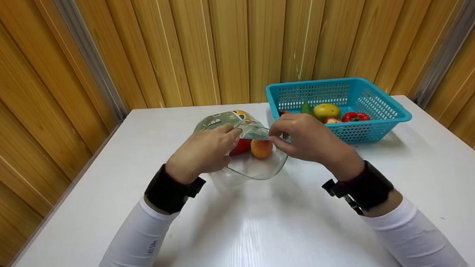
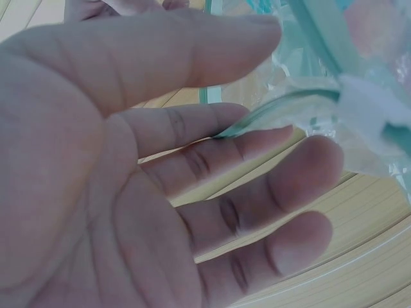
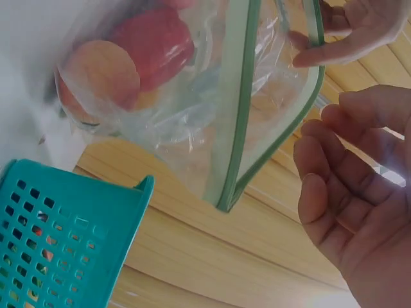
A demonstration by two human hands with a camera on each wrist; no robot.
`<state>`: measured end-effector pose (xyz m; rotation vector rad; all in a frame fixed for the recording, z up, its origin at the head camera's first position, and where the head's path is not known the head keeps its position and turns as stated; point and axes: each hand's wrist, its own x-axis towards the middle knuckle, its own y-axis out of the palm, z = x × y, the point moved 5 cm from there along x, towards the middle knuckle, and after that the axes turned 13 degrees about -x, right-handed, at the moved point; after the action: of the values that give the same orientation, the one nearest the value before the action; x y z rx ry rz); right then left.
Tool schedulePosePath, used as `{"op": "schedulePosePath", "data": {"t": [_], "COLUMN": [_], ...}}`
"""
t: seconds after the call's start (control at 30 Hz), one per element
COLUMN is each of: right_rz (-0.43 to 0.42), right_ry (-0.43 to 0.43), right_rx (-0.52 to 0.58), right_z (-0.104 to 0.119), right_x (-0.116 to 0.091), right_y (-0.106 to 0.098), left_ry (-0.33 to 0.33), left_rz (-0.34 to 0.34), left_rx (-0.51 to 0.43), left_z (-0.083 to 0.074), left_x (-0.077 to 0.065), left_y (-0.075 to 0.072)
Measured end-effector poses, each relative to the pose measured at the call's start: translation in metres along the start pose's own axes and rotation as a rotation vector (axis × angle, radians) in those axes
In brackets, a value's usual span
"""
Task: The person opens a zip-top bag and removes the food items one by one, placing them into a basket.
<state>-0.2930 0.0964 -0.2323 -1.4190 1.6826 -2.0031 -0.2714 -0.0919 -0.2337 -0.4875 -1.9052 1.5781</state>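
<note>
A clear zip bag (image 1: 262,168) with green edging and a printed front stands with its mouth open between the hands. Inside are a red bell pepper (image 3: 154,50) and a round orange-yellow fruit (image 1: 261,148), perhaps a peach. My left hand (image 2: 148,167) is at the bag's left side; its fingers are mostly straight, and the green rim touches the index fingertip while the thumb stays apart. Beside the right corner of the mouth is my right hand (image 3: 359,186), fingers loosely bent, with a gap between them and the bag in the right wrist view.
A teal plastic basket (image 1: 373,132) stands at the table's back right. It contains a yellow mango-like fruit (image 1: 327,111), a red bell pepper (image 1: 355,116), a green item (image 1: 306,108) and other produce. Behind the white table (image 1: 105,185) rises a wood-patterned panel wall (image 1: 226,51).
</note>
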Motion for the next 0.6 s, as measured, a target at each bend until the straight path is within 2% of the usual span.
{"op": "schedulePosePath", "data": {"t": [0.1, 0.33, 0.5, 0.6], "right_rz": [0.012, 0.062, 0.104, 0.156], "right_ry": [-0.036, -0.061, -0.101, -0.103], "right_rx": [0.005, 0.013, 0.029, 0.036], "right_z": [0.006, 0.015, 0.02, 0.021], "right_x": [0.001, 0.001, 0.002, 0.002], "right_y": [0.004, 0.013, 0.027, 0.039], "left_ry": [-0.01, -0.041, -0.047, -0.037], "left_rz": [0.015, 0.043, 0.045, 0.038], "left_rx": [0.004, 0.013, 0.024, 0.031], "left_z": [0.001, 0.0, -0.003, -0.006], "left_x": [0.0, 0.0, 0.0, 0.0], "left_y": [0.001, 0.0, 0.0, 0.0]}}
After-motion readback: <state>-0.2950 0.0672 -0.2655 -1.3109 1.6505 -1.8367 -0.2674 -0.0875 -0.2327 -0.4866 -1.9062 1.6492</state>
